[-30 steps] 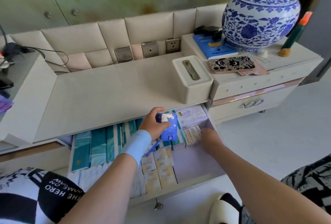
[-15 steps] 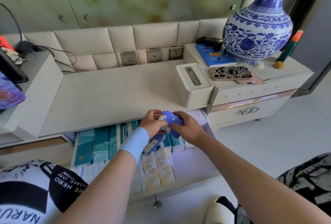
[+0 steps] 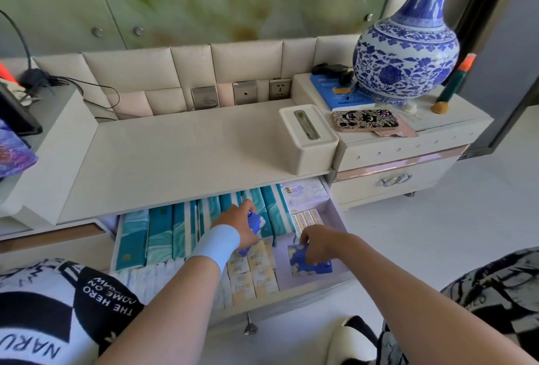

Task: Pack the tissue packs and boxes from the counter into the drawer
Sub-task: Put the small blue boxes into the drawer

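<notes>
A pale worktop [image 3: 180, 154] fills the middle of the frame, backed by a padded cream panel with sockets [image 3: 280, 88] and, above it, a green marbled wall. At the worktop's right end stands a white tissue box [image 3: 306, 145], touching a raised side cabinet [image 3: 408, 160]. On the cabinet, in the upper right, are a blue-and-white vase [image 3: 405, 64], a blue book [image 3: 341, 93] partly under it, and a patterned phone case [image 3: 364, 121]. White floor [image 3: 423, 233] lies open at the right.

Below the worktop's front edge the drawer [image 3: 291, 296] is pulled out. Teal packs [image 3: 160, 233] stand on edge in a row across its back and left. A white pack [image 3: 306, 194] sits in the back right corner, partly under the worktop's edge. Small yellow packs [image 3: 250, 274] lie flat near the front centre.

The left hand [image 3: 236, 224], with a light blue wristband [image 3: 217, 243], is over the teal row, its fingers curled round a blue pack [image 3: 255, 220]. The right hand [image 3: 318, 245] is near the drawer's right wall, fingers pinching a second blue pack [image 3: 309, 265] low at the front right, beside the yellow ones; whether it touches the drawer floor I cannot tell. A strip of bare lilac drawer floor shows between this pack and the yellow packs.
</notes>
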Demonstrator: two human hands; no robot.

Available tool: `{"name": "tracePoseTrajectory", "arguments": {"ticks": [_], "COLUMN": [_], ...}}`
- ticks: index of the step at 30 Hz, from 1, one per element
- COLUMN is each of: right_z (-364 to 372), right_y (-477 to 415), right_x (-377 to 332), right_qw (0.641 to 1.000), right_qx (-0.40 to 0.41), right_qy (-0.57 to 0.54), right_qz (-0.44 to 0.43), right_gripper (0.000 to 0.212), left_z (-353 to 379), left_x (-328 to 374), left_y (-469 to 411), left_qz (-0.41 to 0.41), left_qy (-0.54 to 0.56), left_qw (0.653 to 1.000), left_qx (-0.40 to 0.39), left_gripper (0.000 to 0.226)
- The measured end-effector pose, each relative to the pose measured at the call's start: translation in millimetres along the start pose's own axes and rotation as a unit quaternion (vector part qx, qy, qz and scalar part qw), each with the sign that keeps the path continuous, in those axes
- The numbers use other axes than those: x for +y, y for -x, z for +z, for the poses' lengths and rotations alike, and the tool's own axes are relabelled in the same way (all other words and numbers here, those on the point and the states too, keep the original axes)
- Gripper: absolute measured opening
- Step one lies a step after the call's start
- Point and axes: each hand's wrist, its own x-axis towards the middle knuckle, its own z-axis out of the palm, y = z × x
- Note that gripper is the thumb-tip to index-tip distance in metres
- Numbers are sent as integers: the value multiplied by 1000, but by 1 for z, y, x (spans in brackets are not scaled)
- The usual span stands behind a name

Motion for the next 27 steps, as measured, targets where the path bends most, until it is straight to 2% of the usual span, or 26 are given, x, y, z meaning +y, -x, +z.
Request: {"name": "tracePoseTrajectory", "arguments": {"ticks": [3,6,8,10,11,13,15,20,23,27], "right_z": [15,23,28,31,32,31,30,23,23,33], "right_y": [-4,-6,-6,-5,-5,-6,-5,-9,-8,-7], "right_x": [-2,-5,-2,-1,-1,-5,-8,3,8,0], "right_qw": [1000,998,997,995,995,995,997,998,997,997], "right_qx": [18,1,-17,-44,-57,-63,-36,5,-14,-19], "right_qy": [-8,-55,-77,-78,-70,-24,5,-55,-53,-39], "right_qz": [-20,-25,-23,-39,-52,-71,-66,-36,-50,-67], "right_gripper": [34,26,33,50,53,42,40,38,38,43], "left_z": [-4,-10,-13,-14,-13,-11,-9,-8,-6,2], "left_x": [4,10,14,15,14,14,12,13,17,26], "left_y": [2,3,5,6,6,6,6,6,8,11], "left_qz": [2,1,1,7,12,23,28,43,58,72], "left_qy": [71,144,172,192,204,224,216,207,207,197], "left_qw": [997,987,981,977,974,972,975,977,977,978], "left_qx": [38,76,92,97,92,73,49,23,7,11], "left_gripper": [47,47,50,54,55,55,52,50,58,54]}}
